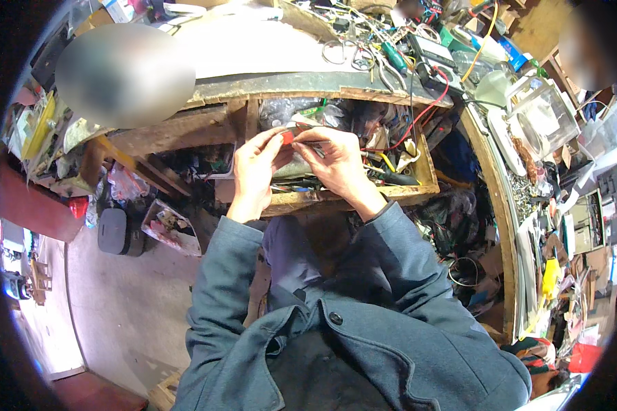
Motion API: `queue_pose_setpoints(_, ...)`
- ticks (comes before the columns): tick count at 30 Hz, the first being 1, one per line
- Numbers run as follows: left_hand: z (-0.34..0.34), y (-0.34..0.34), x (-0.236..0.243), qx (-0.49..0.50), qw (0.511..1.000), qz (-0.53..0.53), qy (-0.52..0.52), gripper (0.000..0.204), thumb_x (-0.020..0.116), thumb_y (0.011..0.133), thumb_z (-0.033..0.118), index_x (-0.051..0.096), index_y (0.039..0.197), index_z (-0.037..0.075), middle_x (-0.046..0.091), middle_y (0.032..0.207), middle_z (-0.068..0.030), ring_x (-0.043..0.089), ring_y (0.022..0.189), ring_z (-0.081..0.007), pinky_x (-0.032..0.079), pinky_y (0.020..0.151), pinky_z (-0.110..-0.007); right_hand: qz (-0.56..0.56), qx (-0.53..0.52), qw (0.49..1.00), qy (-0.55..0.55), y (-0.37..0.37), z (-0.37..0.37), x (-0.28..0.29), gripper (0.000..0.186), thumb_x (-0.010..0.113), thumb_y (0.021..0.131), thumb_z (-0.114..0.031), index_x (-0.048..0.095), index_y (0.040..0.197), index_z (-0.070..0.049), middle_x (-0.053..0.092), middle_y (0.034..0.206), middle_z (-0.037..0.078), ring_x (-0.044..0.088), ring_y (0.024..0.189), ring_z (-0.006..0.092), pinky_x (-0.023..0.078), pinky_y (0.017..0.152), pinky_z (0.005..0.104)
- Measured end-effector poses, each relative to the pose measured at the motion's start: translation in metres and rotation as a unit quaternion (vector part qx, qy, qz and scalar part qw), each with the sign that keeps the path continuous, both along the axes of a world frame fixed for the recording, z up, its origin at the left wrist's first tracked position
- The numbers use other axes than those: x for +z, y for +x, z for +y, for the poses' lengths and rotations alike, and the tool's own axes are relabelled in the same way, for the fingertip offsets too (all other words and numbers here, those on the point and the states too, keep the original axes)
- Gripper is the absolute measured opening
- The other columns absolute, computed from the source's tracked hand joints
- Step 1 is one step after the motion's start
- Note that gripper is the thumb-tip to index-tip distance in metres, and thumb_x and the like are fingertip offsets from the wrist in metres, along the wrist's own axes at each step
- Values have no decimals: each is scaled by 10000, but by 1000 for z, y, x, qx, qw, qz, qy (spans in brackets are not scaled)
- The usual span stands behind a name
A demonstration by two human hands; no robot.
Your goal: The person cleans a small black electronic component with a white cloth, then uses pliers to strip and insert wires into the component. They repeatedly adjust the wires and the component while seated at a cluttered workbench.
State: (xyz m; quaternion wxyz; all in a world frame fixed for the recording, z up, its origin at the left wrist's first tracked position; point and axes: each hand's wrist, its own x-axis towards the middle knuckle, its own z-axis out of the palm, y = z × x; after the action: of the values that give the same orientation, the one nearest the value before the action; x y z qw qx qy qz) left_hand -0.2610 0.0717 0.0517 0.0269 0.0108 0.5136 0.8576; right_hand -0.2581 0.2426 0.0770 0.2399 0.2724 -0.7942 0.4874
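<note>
My left hand [256, 170] pinches a small red object [286, 138] above an open wooden drawer [424, 186] full of mixed parts and bags. My right hand [334, 164] is closed at the right side of that object, its thumb and forefinger pinching something thin and dark that is too small to name. The two hands nearly meet at their fingertips. A red wire [428, 113] runs from a meter on the bench down toward the drawer, behind my right hand.
A cluttered bench top [274, 79] holds pliers [391, 74], scissors and a meter [432, 58]. A right-hand side bench [490, 171] carries clear containers [541, 116] and piled parts. On the floor [103, 308] at left are a dark case [116, 231] and an open box [171, 226].
</note>
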Motion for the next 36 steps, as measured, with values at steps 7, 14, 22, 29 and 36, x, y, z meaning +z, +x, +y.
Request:
queue_pose_setpoints(7,4,4,1,18,999,21,-18,250,627,1008,86,685,1225,-26,737,1078,-109,728,926,-179,607,831,-309,-88,15,994,-57,0,0,-4,112,770,866,-31,745,975,-22,752,903,123,734,809,201,578,737,312)
queue_pose_setpoints(14,0,4,1,7,1000,4,-8,261,614,1020,99,670,1244,-24,734,1114,-116,727,928,-186,607,835,-313,56,-28,998,-8,9,-8,-6,99,759,863,-21,743,960,-27,750,894,125,741,800,234,581,738,327)
queue_pose_setpoints(22,-1,3,0,-4,1000,6,0,276,616,1025,129,663,1256,-15,729,1129,-105,719,977,-198,601,872,-343,96,-49,991,76,12,-8,-7,130,756,857,-15,754,984,-43,754,896,114,743,822,212,580,756,316)
queue_pose_setpoints(29,-3,2,0,-24,998,-14,50,271,604,1035,149,666,1246,-9,724,1148,-107,714,1001,-213,592,905,-375,38,-28,997,-64,8,-13,-11,148,755,843,23,746,981,-29,749,921,122,738,806,210,578,752,311)
queue_pose_setpoints(36,-2,2,0,-5,998,-16,54,255,614,1025,114,671,1235,-18,735,1099,-130,741,951,-232,620,868,-366,-63,15,987,-144,6,-14,-13,111,736,880,13,741,991,4,762,913,111,727,815,162,577,751,300)
